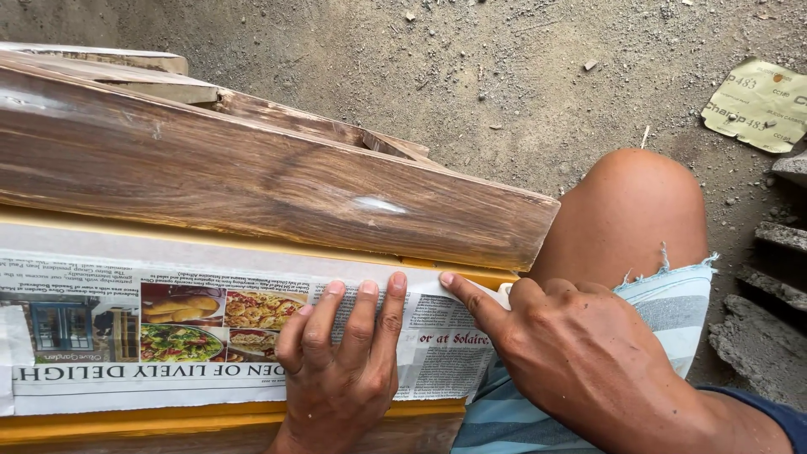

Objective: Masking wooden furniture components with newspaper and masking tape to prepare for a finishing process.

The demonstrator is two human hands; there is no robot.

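A strip of newspaper (151,336) with food pictures lies flat along a yellow-painted board (126,420). My left hand (345,361) presses flat on the paper near its right end, fingers together and pointing up. My right hand (572,353) comes in from the right, its forefinger stretched out and pushing down on the paper's top right corner. Neither hand holds anything.
A long brown varnished wooden plank (252,176) lies just above the paper, with more planks (109,71) behind it. My bare knee (630,210) and striped shorts (664,311) are at right. Dusty ground (504,76) holds a crumpled paper scrap (756,105) and concrete rubble (765,336).
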